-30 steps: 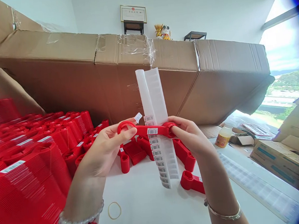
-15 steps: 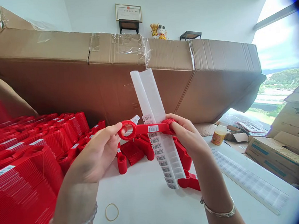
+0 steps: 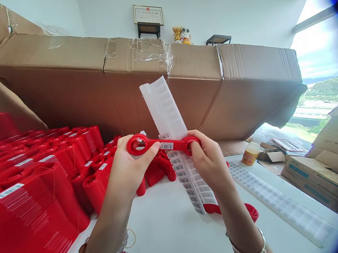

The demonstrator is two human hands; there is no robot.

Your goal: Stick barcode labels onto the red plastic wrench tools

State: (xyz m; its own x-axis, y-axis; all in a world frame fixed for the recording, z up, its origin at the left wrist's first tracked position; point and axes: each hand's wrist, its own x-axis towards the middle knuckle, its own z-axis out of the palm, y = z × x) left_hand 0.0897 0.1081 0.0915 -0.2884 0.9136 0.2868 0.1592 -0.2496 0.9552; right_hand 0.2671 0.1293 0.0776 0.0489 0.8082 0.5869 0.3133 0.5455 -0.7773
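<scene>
Between my hands is a flat red plastic piece (image 3: 178, 144) with a ring at each end. A barcode label (image 3: 166, 145) sits on its bar. My left hand (image 3: 126, 172) is closed around the left ring, its thumb lying along the bar beside the label. My right hand (image 3: 211, 162) pinches the smaller right end and also keeps hold of a long curled sheet of barcode labels (image 3: 168, 113), which passes behind the piece. A small white tab (image 3: 143, 133) shows by the left ring; what it sticks to is hidden.
Stacks of red pieces (image 3: 43, 206) with barcode labels fill the left side. More red pieces (image 3: 163, 166) lie behind my hands. A rubber band (image 3: 132, 238), a second label strip (image 3: 283, 203) and a jar (image 3: 249, 154) are on the white table (image 3: 166, 239). A big cardboard box (image 3: 126, 102) stands behind.
My left hand has closed further around the left ring, and its thumb has come onto the bar next to the label. The label sheet has tilted left at its top.
</scene>
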